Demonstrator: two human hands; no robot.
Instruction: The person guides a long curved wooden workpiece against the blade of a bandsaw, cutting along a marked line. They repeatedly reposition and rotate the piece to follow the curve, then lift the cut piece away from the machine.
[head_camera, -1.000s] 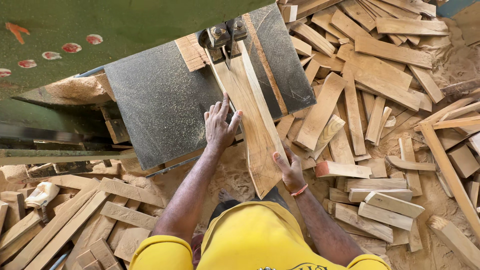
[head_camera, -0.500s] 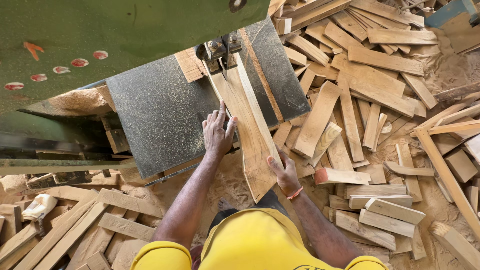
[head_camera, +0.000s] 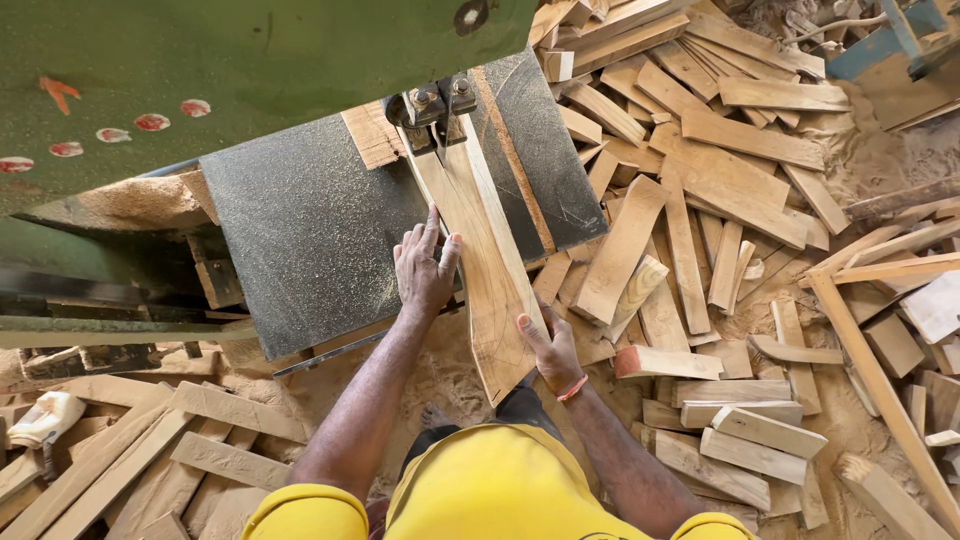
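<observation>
left hand (head_camera: 425, 272) flat, fingers spread on plank (head_camera: 490, 270) lying on saw table (head_camera: 300, 240); right hand (head_camera: 552, 345) cupped at its near end. best keep fingers off blade guide (head_camera: 435, 105), feed straight.

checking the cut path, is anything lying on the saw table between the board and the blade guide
Nothing visible does. The board lies flat on the saw table and runs straight up to the blade guide. The left hand presses its left edge and the right hand its near end, both short of the guide.
</observation>
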